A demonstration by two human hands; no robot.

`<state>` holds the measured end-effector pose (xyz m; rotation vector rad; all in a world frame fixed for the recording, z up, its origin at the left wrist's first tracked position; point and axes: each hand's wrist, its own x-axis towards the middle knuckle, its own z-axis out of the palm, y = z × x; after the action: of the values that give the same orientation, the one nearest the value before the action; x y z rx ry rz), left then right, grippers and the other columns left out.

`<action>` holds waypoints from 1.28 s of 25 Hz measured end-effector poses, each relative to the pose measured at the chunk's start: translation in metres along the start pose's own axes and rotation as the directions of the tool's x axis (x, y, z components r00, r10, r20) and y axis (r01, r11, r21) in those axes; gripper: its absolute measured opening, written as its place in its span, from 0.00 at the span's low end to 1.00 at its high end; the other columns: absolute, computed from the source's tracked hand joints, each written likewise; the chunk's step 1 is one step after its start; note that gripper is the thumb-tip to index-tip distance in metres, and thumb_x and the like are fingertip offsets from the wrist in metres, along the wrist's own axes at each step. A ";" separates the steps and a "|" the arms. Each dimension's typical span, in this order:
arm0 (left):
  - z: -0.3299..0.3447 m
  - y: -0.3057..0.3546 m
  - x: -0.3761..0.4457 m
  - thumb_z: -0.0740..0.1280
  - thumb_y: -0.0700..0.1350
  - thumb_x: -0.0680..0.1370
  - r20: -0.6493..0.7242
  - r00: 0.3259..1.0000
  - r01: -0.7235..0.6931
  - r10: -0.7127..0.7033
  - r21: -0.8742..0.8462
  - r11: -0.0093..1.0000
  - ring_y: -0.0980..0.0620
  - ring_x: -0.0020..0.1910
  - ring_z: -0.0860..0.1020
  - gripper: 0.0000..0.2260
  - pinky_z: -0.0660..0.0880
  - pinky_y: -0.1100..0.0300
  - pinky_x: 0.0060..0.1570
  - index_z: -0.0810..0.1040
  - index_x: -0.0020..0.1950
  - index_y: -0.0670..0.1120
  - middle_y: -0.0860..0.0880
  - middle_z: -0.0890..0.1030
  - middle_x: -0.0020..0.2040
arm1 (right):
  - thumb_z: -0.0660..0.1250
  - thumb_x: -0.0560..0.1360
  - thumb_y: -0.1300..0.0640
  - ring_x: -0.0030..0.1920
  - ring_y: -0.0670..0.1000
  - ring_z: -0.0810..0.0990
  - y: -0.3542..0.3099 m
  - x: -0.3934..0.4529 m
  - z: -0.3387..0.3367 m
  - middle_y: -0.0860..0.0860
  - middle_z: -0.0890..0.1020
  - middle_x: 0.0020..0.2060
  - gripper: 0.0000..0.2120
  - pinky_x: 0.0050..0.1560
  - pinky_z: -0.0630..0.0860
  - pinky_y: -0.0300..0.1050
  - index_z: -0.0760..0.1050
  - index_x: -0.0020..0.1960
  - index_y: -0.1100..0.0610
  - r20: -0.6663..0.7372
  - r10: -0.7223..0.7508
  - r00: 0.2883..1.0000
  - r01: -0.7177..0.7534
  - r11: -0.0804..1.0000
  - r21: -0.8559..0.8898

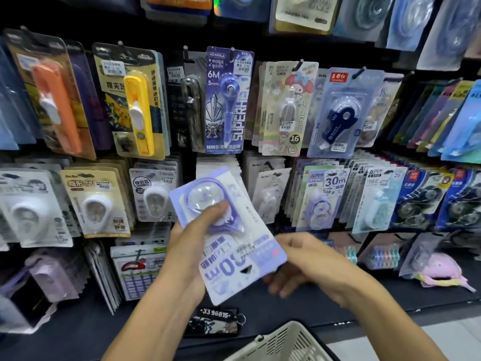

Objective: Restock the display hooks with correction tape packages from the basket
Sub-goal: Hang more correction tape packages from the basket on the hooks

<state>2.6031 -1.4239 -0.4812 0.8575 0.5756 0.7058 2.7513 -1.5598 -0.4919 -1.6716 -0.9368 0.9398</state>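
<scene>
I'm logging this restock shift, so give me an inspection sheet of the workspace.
Surface: dark shelf ledge under the hooks.
Job's things: lilac 30m package upside down in hand; basket at bottom edge; matching 30m packages hang to the right.
Clutter: key tag on the ledge.
Grippers: left hand grips the package; right hand blurred, at its lower corner.
Cables: nothing seen.
Surroundings: pegboard full of hung stationery.

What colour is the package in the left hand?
Pale purple and white package, gripped by the left hand; head view.
</scene>
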 end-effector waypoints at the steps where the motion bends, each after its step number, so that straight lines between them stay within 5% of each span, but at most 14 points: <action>1: 0.000 0.002 0.001 0.78 0.49 0.63 -0.015 1.000 0.000 -0.001 -0.041 0.999 0.39 0.43 0.87 0.29 0.84 0.45 0.37 0.82 0.63 0.42 0.40 0.88 0.49 | 0.76 0.69 0.39 0.37 0.53 0.84 -0.002 -0.008 0.002 0.57 0.86 0.43 0.18 0.36 0.80 0.45 0.84 0.48 0.53 0.164 0.018 0.986 -0.035 0.995 0.099; 4: 0.001 0.004 0.001 0.77 0.50 0.64 -0.023 1.000 -0.021 0.019 -0.098 0.995 0.37 0.53 0.85 0.29 0.82 0.38 0.52 0.82 0.65 0.43 0.39 0.86 0.55 | 0.74 0.74 0.50 0.47 0.59 0.85 -0.008 -0.021 0.008 0.62 0.84 0.55 0.16 0.40 0.84 0.47 0.82 0.59 0.55 0.367 -0.080 0.927 -0.033 0.956 0.292; 8: 0.007 0.000 -0.005 0.75 0.46 0.69 -0.029 0.997 -0.069 0.065 -0.153 0.986 0.35 0.61 0.82 0.28 0.77 0.36 0.62 0.78 0.69 0.41 0.37 0.83 0.62 | 0.72 0.76 0.53 0.35 0.53 0.85 -0.005 -0.017 0.033 0.60 0.87 0.44 0.09 0.31 0.80 0.41 0.83 0.48 0.59 -0.093 -0.002 0.996 0.029 0.957 0.289; 10: 0.010 -0.002 -0.007 0.75 0.44 0.69 -0.091 0.985 -0.156 0.144 -0.146 0.977 0.37 0.57 0.83 0.27 0.78 0.42 0.56 0.79 0.68 0.40 0.37 0.84 0.61 | 0.72 0.77 0.54 0.30 0.51 0.83 -0.004 -0.017 0.032 0.59 0.86 0.37 0.09 0.28 0.78 0.40 0.82 0.41 0.59 -0.224 0.036 0.974 0.027 0.962 0.272; 12: 0.011 -0.002 -0.008 0.76 0.45 0.66 -0.126 0.974 -0.203 0.185 -0.144 0.969 0.39 0.54 0.84 0.30 0.80 0.44 0.52 0.79 0.68 0.41 0.38 0.84 0.60 | 0.73 0.75 0.56 0.33 0.51 0.84 -0.006 -0.020 0.037 0.58 0.87 0.38 0.09 0.29 0.79 0.41 0.83 0.37 0.57 -0.157 0.064 0.985 -0.019 0.962 0.272; 14: 0.010 -0.002 -0.006 0.76 0.46 0.65 -0.124 0.973 -0.214 0.196 -0.160 0.964 0.42 0.50 0.84 0.31 0.81 0.45 0.49 0.78 0.68 0.42 0.39 0.84 0.60 | 0.74 0.74 0.59 0.37 0.52 0.85 -0.005 -0.022 0.049 0.57 0.88 0.42 0.03 0.33 0.81 0.42 0.84 0.43 0.58 -0.070 0.051 0.996 -0.027 0.950 0.313; 17: 0.007 0.001 -0.001 0.76 0.48 0.65 -0.110 0.979 -0.188 0.171 -0.178 0.966 0.42 0.52 0.84 0.32 0.82 0.50 0.43 0.78 0.69 0.42 0.40 0.84 0.61 | 0.68 0.78 0.63 0.40 0.52 0.86 -0.006 -0.017 0.055 0.58 0.88 0.45 0.03 0.39 0.82 0.45 0.79 0.45 0.59 -0.235 0.001 0.972 0.111 0.880 0.462; 19: 0.007 0.000 0.001 0.76 0.49 0.66 -0.083 0.989 -0.134 0.119 -0.210 0.968 0.42 0.55 0.85 0.31 0.83 0.48 0.45 0.79 0.69 0.45 0.41 0.85 0.60 | 0.63 0.81 0.62 0.42 0.54 0.86 -0.008 -0.014 0.044 0.57 0.87 0.46 0.06 0.44 0.82 0.50 0.76 0.47 0.58 -0.398 0.013 0.917 0.253 0.753 0.607; 21: 0.006 -0.003 0.001 0.75 0.51 0.67 -0.063 0.997 -0.061 0.047 -0.236 0.970 0.44 0.53 0.86 0.27 0.83 0.47 0.48 0.81 0.65 0.47 0.44 0.86 0.58 | 0.60 0.84 0.58 0.39 0.55 0.87 -0.011 -0.014 0.033 0.56 0.87 0.43 0.06 0.38 0.83 0.51 0.75 0.51 0.57 -0.488 0.050 0.871 0.332 0.672 0.662; 24: 0.002 -0.002 0.002 0.74 0.49 0.71 -0.053 0.998 0.008 -0.021 -0.238 0.971 0.42 0.52 0.84 0.21 0.81 0.51 0.47 0.82 0.62 0.43 0.40 0.85 0.60 | 0.59 0.85 0.55 0.28 0.50 0.80 -0.012 -0.015 0.014 0.52 0.83 0.34 0.07 0.22 0.74 0.41 0.72 0.49 0.54 -0.649 0.085 0.756 0.401 0.725 0.561; 26: 0.001 -0.004 0.004 0.75 0.44 0.73 -0.101 0.995 -0.041 0.023 -0.174 0.984 0.39 0.55 0.84 0.22 0.81 0.47 0.48 0.80 0.66 0.42 0.39 0.85 0.59 | 0.62 0.84 0.54 0.25 0.47 0.77 -0.011 -0.016 0.000 0.51 0.80 0.32 0.06 0.22 0.71 0.37 0.71 0.48 0.54 -0.732 0.121 0.670 0.433 0.738 0.518; 28: 0.007 -0.016 0.001 0.76 0.40 0.73 -0.131 0.989 -0.080 0.069 -0.083 0.993 0.40 0.54 0.85 0.21 0.82 0.40 0.51 0.80 0.65 0.45 0.42 0.86 0.56 | 0.66 0.82 0.55 0.29 0.50 0.81 -0.010 -0.016 0.002 0.53 0.83 0.33 0.05 0.32 0.78 0.45 0.73 0.49 0.55 -0.687 0.145 0.711 0.379 0.745 0.549; 30: 0.014 -0.034 -0.005 0.75 0.37 0.74 -0.096 0.993 -0.067 0.070 0.029 0.997 0.44 0.48 0.87 0.17 0.83 0.46 0.47 0.81 0.62 0.46 0.45 0.88 0.51 | 0.68 0.81 0.58 0.32 0.53 0.82 -0.007 -0.012 0.011 0.55 0.84 0.34 0.05 0.37 0.80 0.49 0.74 0.48 0.57 -0.619 0.113 0.777 0.312 0.785 0.535; 32: 0.019 -0.046 -0.009 0.73 0.35 0.76 -0.034 0.999 -0.033 0.034 0.055 0.998 0.47 0.44 0.88 0.13 0.83 0.53 0.39 0.81 0.59 0.45 0.47 0.89 0.47 | 0.69 0.80 0.59 0.32 0.52 0.81 -0.009 -0.008 0.010 0.53 0.83 0.32 0.06 0.38 0.78 0.48 0.75 0.44 0.58 -0.652 0.056 0.756 0.322 0.836 0.445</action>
<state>2.6254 -1.4607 -0.5075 0.9087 0.6154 0.7396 2.7376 -1.5617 -0.4846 -1.2605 -0.2668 0.3922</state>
